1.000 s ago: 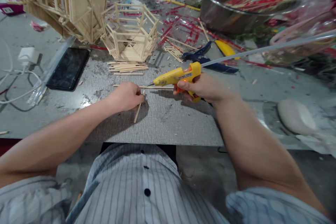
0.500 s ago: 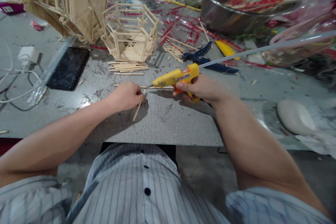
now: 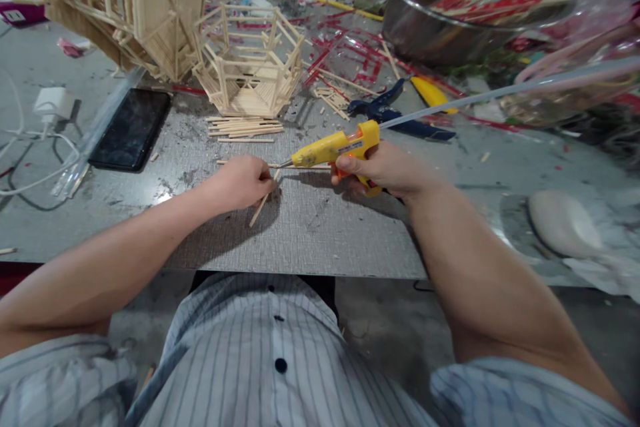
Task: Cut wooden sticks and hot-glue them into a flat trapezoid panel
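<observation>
Across the grey tabletop [image 3: 310, 243] I have both bare forearms extended from the near side, angled inward so the hands sit close together near the middle. The left forearm [image 3: 135, 240] slants in low, and the left hand [image 3: 243, 181] is knuckles up, thumb and fingers drawn together. The right forearm [image 3: 480, 273] comes from the lower right, with the right hand [image 3: 387, 168] wrapped firmly around the handle of a yellow hot glue gun [image 3: 325, 149], thumb along its side. Out of the gun's rear, I see a clear glue stick [image 3: 465, 101] rising far to the right. A long wooden stick [image 3: 313, 167] lies flat, passing behind the left hand. Pinched in the left fingertips is a short wooden stick [image 3: 259, 207], its lower end slanting left toward the near edge, its upper end poking out beside the metal nozzle [image 3: 287, 164]; I can't tell whether those two touch.
</observation>
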### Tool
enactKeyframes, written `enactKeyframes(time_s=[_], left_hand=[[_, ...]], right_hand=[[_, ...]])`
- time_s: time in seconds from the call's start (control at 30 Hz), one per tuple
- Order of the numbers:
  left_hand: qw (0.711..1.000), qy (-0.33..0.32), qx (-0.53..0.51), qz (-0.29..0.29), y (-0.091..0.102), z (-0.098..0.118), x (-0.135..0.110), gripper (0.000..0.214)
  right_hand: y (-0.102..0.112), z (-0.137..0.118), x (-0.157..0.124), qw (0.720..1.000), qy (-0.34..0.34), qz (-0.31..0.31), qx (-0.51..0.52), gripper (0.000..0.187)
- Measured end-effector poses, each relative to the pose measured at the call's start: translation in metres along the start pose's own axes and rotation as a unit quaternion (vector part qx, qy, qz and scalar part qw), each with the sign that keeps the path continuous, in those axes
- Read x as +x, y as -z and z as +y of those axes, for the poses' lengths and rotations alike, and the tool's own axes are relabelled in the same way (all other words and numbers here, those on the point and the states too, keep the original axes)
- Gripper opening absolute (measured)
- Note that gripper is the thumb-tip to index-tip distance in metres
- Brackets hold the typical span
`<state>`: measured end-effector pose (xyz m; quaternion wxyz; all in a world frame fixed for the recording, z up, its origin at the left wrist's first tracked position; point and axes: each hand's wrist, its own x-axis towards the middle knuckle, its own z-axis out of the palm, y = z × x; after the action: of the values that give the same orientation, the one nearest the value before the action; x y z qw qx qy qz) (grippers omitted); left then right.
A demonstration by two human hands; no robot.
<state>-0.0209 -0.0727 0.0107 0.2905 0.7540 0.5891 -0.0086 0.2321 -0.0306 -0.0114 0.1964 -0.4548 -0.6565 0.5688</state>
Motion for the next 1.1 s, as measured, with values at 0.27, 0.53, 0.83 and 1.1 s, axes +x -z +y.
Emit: enactKeyframes(time_s=[0.27,0.53,0.83,1.1], left_hand=[[1.000,-0.008,-0.004,0.007,-0.0006,-0.0021,0.0009,0.027],[1.000,-0.014,-0.005,0.011,0.0000,-0.0026,0.0010,0.026],[1.000,-0.009,-0.016,0.015,-0.0012,-0.0022,0.0008,0.026],[1.000,-0.015,-0.018,0.020,-0.0012,-0.0028,0.0007,0.024]], right_hand=[[-0.0002,-0.0013,-0.0010,1.000,0.000,0.004,-0.002,0.058],[-0.0008,-0.0021,-0.0026,1.000,-0.008,0.022,-0.002,0.059],[0.0014,-0.0007,-0.0007,1.000,-0.006,0.018,-0.001,0.061],[0.0024,-0.0001,-0.0018,1.000,0.006,0.008,-0.022,0.058]])
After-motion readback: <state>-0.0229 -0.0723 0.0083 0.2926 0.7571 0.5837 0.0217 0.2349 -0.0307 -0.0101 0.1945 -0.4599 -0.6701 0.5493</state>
